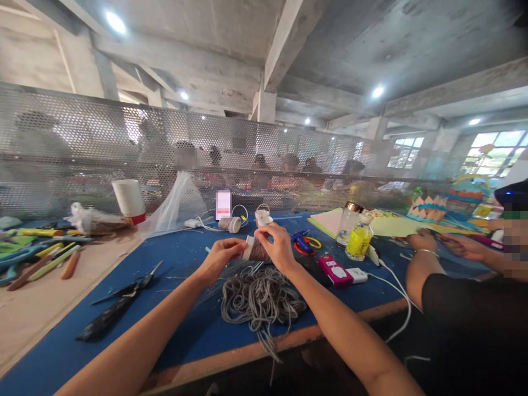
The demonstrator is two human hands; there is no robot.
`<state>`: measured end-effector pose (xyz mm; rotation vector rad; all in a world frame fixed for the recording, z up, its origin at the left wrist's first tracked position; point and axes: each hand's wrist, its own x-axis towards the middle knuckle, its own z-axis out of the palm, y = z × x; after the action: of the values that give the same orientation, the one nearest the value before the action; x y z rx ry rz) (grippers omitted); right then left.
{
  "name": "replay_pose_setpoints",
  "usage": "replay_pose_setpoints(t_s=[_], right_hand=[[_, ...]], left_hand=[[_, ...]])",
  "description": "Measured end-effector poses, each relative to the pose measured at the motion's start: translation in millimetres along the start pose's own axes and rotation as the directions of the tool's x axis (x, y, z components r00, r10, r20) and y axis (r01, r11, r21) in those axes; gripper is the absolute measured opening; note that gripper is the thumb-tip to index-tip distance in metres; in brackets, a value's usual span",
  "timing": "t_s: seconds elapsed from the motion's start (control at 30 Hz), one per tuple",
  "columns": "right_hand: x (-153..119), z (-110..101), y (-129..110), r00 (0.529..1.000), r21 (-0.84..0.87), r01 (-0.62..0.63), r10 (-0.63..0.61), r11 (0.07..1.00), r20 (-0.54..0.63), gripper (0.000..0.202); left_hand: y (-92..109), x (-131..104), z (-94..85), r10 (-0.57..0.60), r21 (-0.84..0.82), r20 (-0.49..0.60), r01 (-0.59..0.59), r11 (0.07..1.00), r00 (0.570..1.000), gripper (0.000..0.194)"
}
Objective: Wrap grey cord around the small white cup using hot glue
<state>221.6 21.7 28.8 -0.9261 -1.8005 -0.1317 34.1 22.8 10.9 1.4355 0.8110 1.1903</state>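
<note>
Over the blue table, my left hand point(225, 256) pinches the pale end of a small cylinder wrapped in brownish-grey cord point(259, 251). My right hand point(281, 246) is at its other side, fingers closed against the wrapped top; whether a loose strand is between them I cannot tell. Just below lies a tangled heap of grey cord point(262, 300), some strands hanging over the table edge. Behind my hands stand a similar wrapped cylinder point(229, 224) with a white end and a small white basket-like piece with a handle point(263, 216).
Black-handled pliers point(124, 302) lie on the blue mat left. Blue-handled scissors point(303, 242), a purple box point(336, 271), a yellow bottle point(358, 242) and a white cable point(406, 297) are right. A lit phone point(223, 205) stands behind. A co-worker's hands point(424, 245) work at far right.
</note>
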Motion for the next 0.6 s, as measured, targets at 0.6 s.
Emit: replay_pose_setpoints(t_s=[0.6], right_hand=[[0.7, 1.0, 3.0, 1.0, -0.038, -0.03, 0.03, 0.999, -0.006, 0.012]], left_hand=[[0.8, -0.3, 1.5, -0.005, 0.015, 0.014, 0.005, 1.0, 1.0, 0.023]])
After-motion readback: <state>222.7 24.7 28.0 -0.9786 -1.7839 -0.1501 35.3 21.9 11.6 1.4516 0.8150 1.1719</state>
